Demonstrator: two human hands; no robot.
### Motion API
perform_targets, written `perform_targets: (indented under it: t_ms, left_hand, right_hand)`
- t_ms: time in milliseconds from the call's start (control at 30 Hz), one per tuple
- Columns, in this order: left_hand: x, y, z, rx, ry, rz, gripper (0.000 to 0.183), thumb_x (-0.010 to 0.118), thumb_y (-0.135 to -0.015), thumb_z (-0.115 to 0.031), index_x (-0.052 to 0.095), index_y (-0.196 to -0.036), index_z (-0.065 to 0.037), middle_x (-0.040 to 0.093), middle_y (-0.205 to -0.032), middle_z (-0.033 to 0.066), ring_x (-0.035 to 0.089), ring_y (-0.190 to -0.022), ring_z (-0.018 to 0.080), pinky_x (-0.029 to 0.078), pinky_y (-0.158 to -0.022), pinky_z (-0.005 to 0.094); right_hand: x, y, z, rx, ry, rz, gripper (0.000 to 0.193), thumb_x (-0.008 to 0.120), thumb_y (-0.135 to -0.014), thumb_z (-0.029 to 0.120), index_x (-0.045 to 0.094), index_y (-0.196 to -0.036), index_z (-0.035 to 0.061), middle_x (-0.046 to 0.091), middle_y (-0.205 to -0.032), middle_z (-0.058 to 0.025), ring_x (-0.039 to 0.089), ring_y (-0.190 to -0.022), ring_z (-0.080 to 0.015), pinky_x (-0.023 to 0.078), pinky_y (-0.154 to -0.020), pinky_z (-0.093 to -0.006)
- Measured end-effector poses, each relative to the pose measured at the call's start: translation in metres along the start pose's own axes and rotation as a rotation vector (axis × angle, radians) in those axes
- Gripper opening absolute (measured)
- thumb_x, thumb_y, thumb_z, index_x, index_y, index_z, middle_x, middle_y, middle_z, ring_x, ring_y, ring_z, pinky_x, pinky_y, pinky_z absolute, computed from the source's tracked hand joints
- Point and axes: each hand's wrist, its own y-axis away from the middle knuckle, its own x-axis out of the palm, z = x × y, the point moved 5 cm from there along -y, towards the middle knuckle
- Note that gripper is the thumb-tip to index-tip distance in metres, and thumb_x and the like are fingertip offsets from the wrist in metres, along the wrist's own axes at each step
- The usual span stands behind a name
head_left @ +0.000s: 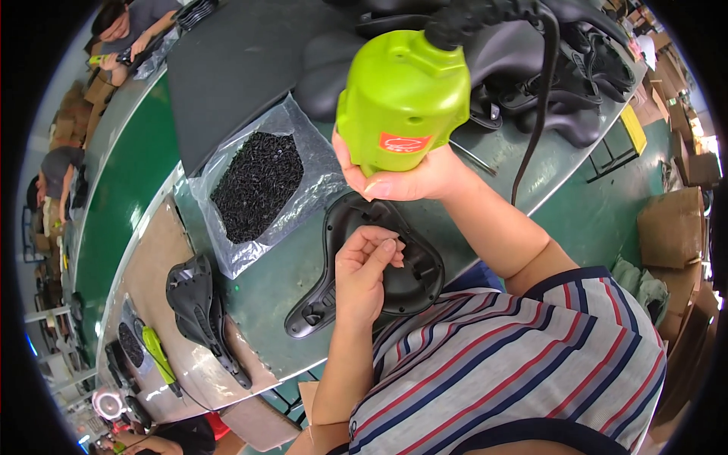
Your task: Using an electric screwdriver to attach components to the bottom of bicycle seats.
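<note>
My right hand [413,180] is wrapped round a lime-green electric screwdriver [406,98], with a black cord running from its top. The tool is above the far end of a black bicycle saddle [311,312], which lies underside up on the table; the tool's tip is hidden. Over the saddle's hollow, my left hand [364,277] is closed in a pinch. Whatever those fingertips hold, if anything, is too small to make out. A clear plastic bag [312,171] spreads open to the left of the screwdriver, with a heap of small black screws [258,186] in it.
Black saddle parts [561,91] crowd the table's far right, beside a dark flat sheet [235,68]. Another saddle [199,311] and a second green screwdriver [155,353] lie at left. Co-workers [140,26] are across the green worktop [125,159]. Cardboard boxes [671,227] stand at right.
</note>
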Motion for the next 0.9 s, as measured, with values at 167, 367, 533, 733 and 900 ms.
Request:
perform_targets:
  t_ms: [167, 367, 533, 733, 900]
  left_hand:
    - [-0.001, 0.000, 0.003, -0.010, 0.010, -0.002, 0.008, 0.057, -0.084, -0.005, 0.056, -0.091, 0.001, 0.059, -0.080, 0.0066, 0.054, -0.070, 0.0105, 0.044, -0.065, 0.0225]
    - [-0.003, 0.003, 0.003, -0.009, 0.027, -0.023, 0.008, 0.056, -0.084, -0.004, 0.057, -0.091, 0.001, 0.060, -0.080, 0.0062, 0.055, -0.072, 0.0107, 0.045, -0.066, 0.0232]
    - [0.000, 0.001, 0.004, -0.028, 0.048, -0.012, 0.008, 0.057, -0.084, -0.003, 0.057, -0.091, 0.001, 0.060, -0.080, 0.0059, 0.056, -0.072, 0.0110, 0.045, -0.066, 0.0231]
    - [-0.006, 0.001, 0.005, -0.032, 0.063, -0.020, 0.008, 0.058, -0.084, -0.003, 0.057, -0.091, 0.001, 0.061, -0.081, 0.0065, 0.055, -0.071, 0.0105, 0.045, -0.065, 0.0227]
    - [-0.002, 0.002, -0.002, -0.012, 0.041, -0.021, 0.009, 0.059, -0.084, -0.005, 0.057, -0.091, 0.001, 0.061, -0.080, 0.0067, 0.055, -0.069, 0.0099, 0.045, -0.066, 0.0222]
  right_hand:
    - [-0.006, 0.004, 0.009, 0.017, 0.095, -0.028, 0.043, 0.075, -0.065, 0.011, 0.052, -0.099, -0.0001, 0.058, -0.084, -0.0071, 0.056, -0.067, -0.0117, 0.045, -0.061, -0.0243]
    - [-0.022, 0.025, 0.025, -0.024, 0.123, -0.043, 0.049, 0.069, -0.070, 0.025, 0.044, -0.101, -0.0028, 0.053, -0.068, -0.0098, 0.055, -0.061, -0.0172, 0.046, -0.058, -0.0286]
    - [-0.018, 0.048, 0.030, -0.278, 0.051, -0.045, 0.044, 0.069, -0.069, 0.019, 0.046, -0.100, -0.0020, 0.055, -0.072, -0.0087, 0.054, -0.063, -0.0127, 0.045, -0.058, -0.0240]
    - [-0.003, 0.056, 0.035, -0.328, 0.348, 0.147, 0.054, 0.075, -0.070, 0.038, 0.050, -0.094, -0.0033, 0.057, -0.067, -0.0110, 0.055, -0.055, -0.0228, 0.046, -0.049, -0.0328]
    - [-0.001, 0.033, 0.035, -0.009, 0.456, 0.138, 0.056, 0.077, -0.067, 0.038, 0.051, -0.095, -0.0039, 0.057, -0.071, -0.0106, 0.055, -0.059, -0.0189, 0.046, -0.052, -0.0287]
